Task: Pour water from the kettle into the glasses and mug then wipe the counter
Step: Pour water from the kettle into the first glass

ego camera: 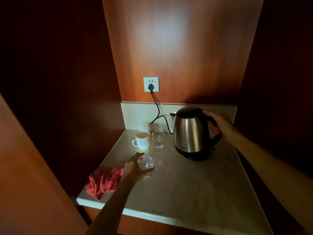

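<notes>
A steel kettle (189, 131) with a black lid and handle stands on its black base at the back right of the pale counter (203, 184). My right hand (218, 126) is wrapped around the kettle's handle. A clear glass (147, 164) stands near the counter's left side, and my left hand (133, 167) grips it from the left. A white mug (142, 139) holding pale liquid and a second clear glass (158, 139) stand side by side at the back left. A crumpled red cloth (103, 182) lies at the counter's left front edge.
Small water drops (166, 164) dot the counter between the held glass and the kettle. A black cord (158, 111) runs from the white wall socket (151, 84) down behind the kettle. Dark wooden panels close in the niche on the left, back and right.
</notes>
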Motion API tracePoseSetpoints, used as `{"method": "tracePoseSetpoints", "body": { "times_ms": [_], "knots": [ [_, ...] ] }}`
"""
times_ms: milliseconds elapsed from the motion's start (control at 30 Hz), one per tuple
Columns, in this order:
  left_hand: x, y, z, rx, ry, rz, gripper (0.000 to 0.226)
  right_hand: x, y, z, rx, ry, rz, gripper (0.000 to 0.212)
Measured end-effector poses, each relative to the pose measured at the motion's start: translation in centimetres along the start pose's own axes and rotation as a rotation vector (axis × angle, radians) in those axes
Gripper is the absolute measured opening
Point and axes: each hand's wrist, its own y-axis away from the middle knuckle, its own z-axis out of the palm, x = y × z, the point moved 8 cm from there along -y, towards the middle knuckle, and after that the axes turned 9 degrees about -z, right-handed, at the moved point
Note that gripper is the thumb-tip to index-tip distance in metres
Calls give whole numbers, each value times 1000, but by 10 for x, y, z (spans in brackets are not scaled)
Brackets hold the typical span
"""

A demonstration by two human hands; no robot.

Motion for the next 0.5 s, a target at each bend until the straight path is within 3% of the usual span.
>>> {"method": "tracePoseSetpoints", "body": {
  "times_ms": [167, 500],
  "knots": [
    [-6, 0, 0, -77, 27, 41, 86, -4, 16, 29, -222, 52, 37, 56],
    [-9, 6, -1, -128, 26, 80, 86, -12, 46, 77, -436, 286, 62, 63]
  ]
}}
